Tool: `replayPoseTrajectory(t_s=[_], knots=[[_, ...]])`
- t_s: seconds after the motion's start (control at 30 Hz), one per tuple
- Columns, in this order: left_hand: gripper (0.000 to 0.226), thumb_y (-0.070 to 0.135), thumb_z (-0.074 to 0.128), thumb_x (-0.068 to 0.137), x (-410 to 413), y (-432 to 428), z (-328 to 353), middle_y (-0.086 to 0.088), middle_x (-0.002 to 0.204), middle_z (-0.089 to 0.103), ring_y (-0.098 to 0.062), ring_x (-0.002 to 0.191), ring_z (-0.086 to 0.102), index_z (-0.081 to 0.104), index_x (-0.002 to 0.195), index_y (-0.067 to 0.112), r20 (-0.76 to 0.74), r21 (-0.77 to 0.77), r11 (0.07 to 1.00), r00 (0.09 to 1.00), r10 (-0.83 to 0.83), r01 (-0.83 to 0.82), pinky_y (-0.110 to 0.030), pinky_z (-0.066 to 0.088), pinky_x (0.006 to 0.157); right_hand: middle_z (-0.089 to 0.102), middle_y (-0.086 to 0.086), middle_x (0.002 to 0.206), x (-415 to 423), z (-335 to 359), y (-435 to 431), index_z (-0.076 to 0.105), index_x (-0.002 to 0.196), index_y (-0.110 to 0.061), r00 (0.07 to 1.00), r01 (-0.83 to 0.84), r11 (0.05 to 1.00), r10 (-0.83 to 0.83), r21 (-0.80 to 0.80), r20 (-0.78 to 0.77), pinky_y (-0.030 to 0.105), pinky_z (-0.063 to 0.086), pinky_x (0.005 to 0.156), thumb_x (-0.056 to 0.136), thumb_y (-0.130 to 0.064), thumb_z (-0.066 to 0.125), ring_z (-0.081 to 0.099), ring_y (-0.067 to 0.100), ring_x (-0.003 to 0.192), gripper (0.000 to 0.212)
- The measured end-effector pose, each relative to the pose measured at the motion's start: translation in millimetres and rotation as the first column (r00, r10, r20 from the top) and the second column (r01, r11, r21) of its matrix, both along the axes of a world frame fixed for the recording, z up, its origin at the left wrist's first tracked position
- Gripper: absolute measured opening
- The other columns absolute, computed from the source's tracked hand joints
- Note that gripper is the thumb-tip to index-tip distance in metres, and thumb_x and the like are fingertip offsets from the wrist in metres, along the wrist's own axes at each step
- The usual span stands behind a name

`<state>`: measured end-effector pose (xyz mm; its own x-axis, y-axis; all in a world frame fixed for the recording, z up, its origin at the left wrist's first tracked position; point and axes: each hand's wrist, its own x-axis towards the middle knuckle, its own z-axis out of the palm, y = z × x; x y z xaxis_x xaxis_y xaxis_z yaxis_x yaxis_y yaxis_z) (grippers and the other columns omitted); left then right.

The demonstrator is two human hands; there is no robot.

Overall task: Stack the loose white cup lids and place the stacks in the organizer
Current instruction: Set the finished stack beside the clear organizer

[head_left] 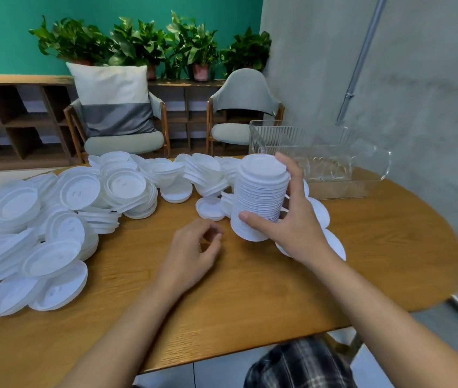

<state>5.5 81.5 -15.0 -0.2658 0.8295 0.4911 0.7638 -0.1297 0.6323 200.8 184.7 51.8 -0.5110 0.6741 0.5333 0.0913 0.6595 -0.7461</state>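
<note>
Wood table [250, 289], teal wall [12, 37] beyond; clear organizer [334, 163] at table's far edge. Right hand [298, 228] grips lid stack [258, 191]; left hand [191, 256] loosely curled, empty.

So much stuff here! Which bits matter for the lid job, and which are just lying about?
For the job: lid stack in the right hand; loose lids; clear organizer.
Just there: chairs; cushion; potted plants; shelves.
</note>
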Motion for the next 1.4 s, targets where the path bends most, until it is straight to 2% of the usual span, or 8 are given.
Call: replayPoseTrajectory(t_s=[0.1, 0.2, 0.37, 0.5, 0.57, 0.73, 1.0, 1.4], knots=[[0.002, 0.028, 0.069, 0.095, 17.2, 18.1, 4.9, 0.017, 0.085, 0.062, -0.003, 0.082, 0.058, 0.070, 0.094, 0.027, -0.160, -0.090, 0.992, 0.982, -0.097, 0.083, -0.023, 0.046, 0.067, 0.039, -0.028, 0.152, 25.5, 12.7, 14.5, 0.024, 0.156, -0.044, 0.998, 0.070, 0.997, -0.070, 0.018, -0.006, 0.041, 0.053, 0.106, 0.077, -0.040, 0.091, 0.048, 0.003, 0.137, 0.103], [0.015, 0.037, 0.067, 0.095, 31.5, 35.3, 10.7, 0.016, 0.077, 0.060, -0.003, 0.075, 0.056, 0.067, 0.084, 0.027, -0.224, -0.133, 0.984, 0.964, -0.145, 0.117, -0.025, 0.044, 0.062, 0.040, -0.035, 0.148, 53.3, 22.3, 30.7, 0.023, 0.157, -0.045, 0.990, 0.140, 0.989, -0.140, 0.044, 0.005, 0.041, 0.054, 0.106, 0.077, -0.042, 0.091, 0.049, -0.002, 0.134, 0.104], [0.031, 0.036, 0.067, 0.092, 44.9, 57.7, 5.9, 0.014, 0.063, 0.055, -0.009, 0.063, 0.054, 0.056, 0.066, 0.026, -0.287, -0.108, 0.985, 0.944, -0.161, 0.135, -0.022, 0.039, 0.054, 0.045, -0.018, 0.152, 94.1, 28.8, 63.7, 0.020, 0.157, -0.046, 0.962, 0.264, 0.961, -0.268, 0.086, 0.042, 0.046, 0.056, 0.104, 0.077, -0.046, 0.091, 0.054, 0.007, 0.132, 0.107], [0.034, 0.046, 0.054, 0.089, 43.0, 64.3, -5.3, 0.013, 0.058, 0.051, -0.009, 0.057, 0.051, 0.049, 0.061, 0.027, -0.294, -0.056, 0.991, 0.947, -0.130, 0.119, -0.023, 0.036, 0.049, 0.048, -0.019, 0.150, 119.3, 23.7, 89.7, 0.018, 0.153, -0.054, 0.934, 0.348, 0.932, -0.354, 0.103, 0.052, 0.048, 0.055, 0.105, 0.077, -0.048, 0.091, 0.057, 0.011, 0.130, 0.105], [0.034, 0.045, 0.057, 0.090, 42.1, 66.1, -9.5, 0.012, 0.058, 0.051, -0.008, 0.058, 0.052, 0.050, 0.061, 0.028, -0.290, -0.060, 0.991, 0.948, -0.130, 0.118, -0.026, 0.038, 0.049, 0.049, -0.017, 0.150, 129.6, 16.5, 103.1, 0.017, 0.151, -0.057, 0.917, 0.387, 0.917, -0.394, 0.101, 0.058, 0.049, 0.053, 0.105, 0.077, -0.048, 0.091, 0.056, 0.013, 0.130, 0.105], [0.036, 0.028, 0.074, 0.091, 43.4, 69.0, -14.4, 0.014, 0.061, 0.051, -0.006, 0.058, 0.052, 0.051, 0.063, 0.028, -0.297, -0.058, 0.992, 0.946, -0.126, 0.113, -0.026, 0.038, 0.050, 0.044, -0.008, 0.156, 147.0, -10.4, 134.1, 0.015, 0.157, -0.046, 0.872, 0.476, 0.875, -0.482, 0.082, 0.087, 0.049, 0.050, 0.109, 0.078, -0.046, 0.090, 0.050, 0.017, 0.136, 0.109], [0.035, 0.029, 0.073, 0.092, 44.7, 72.4, -15.6, 0.014, 0.061, 0.051, -0.007, 0.059, 0.052, 0.051, 0.064, 0.029, -0.275, -0.057, 0.991, 0.952, -0.136, 0.125, -0.030, 0.041, 0.050, 0.041, -0.005, 0.159, 154.7, -41.2, 161.2, 0.015, 0.159, -0.041, 0.819, 0.564, 0.825, -0.565, 0.040, 0.103, 0.051, 0.046, 0.112, 0.078, -0.044, 0.091, 0.045, 0.018, 0.140, 0.111], [0.031, 0.031, 0.069, 0.094, 44.3, 70.7, -18.2, 0.012, 0.065, 0.052, -0.008, 0.062, 0.052, 0.052, 0.068, 0.030, -0.252, -0.074, 0.989, 0.957, -0.144, 0.129, -0.024, 0.036, 0.052, 0.039, -0.004, 0.161, 149.9, -50.0, 170.3, 0.008, 0.160, -0.043, 0.796, 0.593, 0.805, -0.587, 0.010, 0.146, 0.051, 0.045, 0.112, 0.078, -0.045, 0.090, 0.045, 0.023, 0.142, 0.116]])
